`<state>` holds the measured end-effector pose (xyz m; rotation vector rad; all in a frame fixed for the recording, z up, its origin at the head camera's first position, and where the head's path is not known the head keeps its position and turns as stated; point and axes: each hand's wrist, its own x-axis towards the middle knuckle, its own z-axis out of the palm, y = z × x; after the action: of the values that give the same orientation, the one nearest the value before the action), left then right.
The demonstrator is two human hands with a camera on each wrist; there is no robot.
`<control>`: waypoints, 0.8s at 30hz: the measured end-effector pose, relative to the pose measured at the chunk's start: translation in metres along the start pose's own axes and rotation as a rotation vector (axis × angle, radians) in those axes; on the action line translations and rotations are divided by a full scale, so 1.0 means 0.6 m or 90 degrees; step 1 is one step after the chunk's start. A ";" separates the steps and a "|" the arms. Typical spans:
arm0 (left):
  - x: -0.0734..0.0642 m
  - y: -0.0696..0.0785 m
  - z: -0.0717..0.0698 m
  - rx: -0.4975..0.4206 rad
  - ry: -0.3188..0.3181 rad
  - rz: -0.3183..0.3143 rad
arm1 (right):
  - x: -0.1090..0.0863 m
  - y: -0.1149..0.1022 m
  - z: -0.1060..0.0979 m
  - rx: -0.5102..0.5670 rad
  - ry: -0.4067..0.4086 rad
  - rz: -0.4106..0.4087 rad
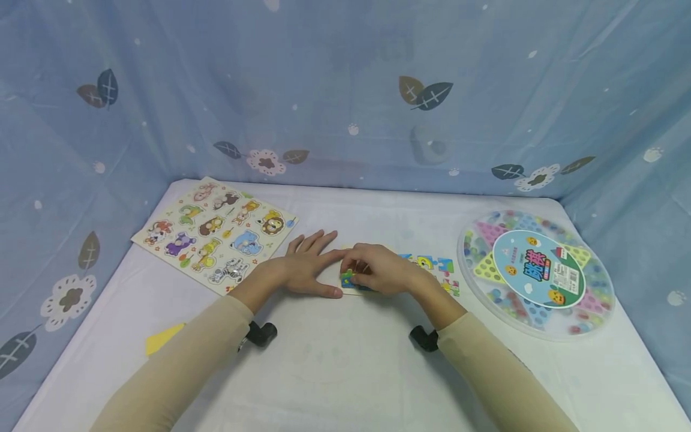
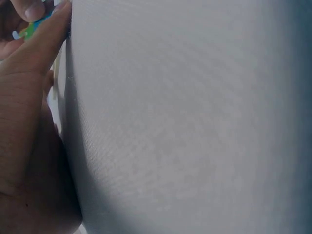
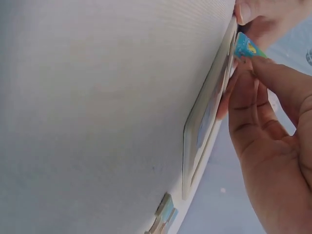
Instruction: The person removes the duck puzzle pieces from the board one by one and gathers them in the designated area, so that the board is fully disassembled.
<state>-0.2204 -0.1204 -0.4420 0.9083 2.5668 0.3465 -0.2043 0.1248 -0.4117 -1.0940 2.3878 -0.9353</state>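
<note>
My right hand point(image 1: 385, 270) pinches a small blue and green jigsaw piece point(image 3: 247, 46) between thumb and fingers, over the left end of a thin puzzle board point(image 3: 189, 141). In the right wrist view the piece tilts up from the board surface. My left hand point(image 1: 309, 269) lies palm down with fingers spread at the board's left edge. Its thumb points toward the board's near left corner, and its forefinger reaches close to the right hand. Most of the board is hidden under the right hand in the head view. Several loose jigsaw pieces point(image 1: 445, 266) lie right of the right hand.
A wooden animal puzzle board point(image 1: 227, 231) lies at the back left. On the right sits a round clear Chinese checkers box point(image 1: 540, 270) with coloured balls. A yellow piece point(image 1: 164, 339) lies partly under the left sleeve. Blue patterned curtains point(image 1: 345, 90) enclose the white table point(image 1: 335, 372).
</note>
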 end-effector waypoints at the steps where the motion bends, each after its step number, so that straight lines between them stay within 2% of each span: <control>1: -0.001 0.000 -0.001 0.004 -0.004 -0.003 | -0.001 0.000 -0.001 0.009 0.004 -0.004; 9: -0.005 0.009 -0.012 0.032 -0.023 -0.016 | -0.023 0.003 -0.022 0.062 0.011 -0.006; 16: -0.002 0.012 -0.008 0.067 -0.030 -0.030 | -0.056 0.008 -0.041 0.064 0.036 0.004; 24: -0.003 0.012 -0.010 0.054 -0.032 -0.031 | -0.078 0.015 -0.048 0.074 0.051 0.019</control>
<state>-0.2179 -0.1163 -0.4334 0.8698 2.5693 0.2002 -0.1951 0.1775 -0.3955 -0.9941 2.3723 -1.1118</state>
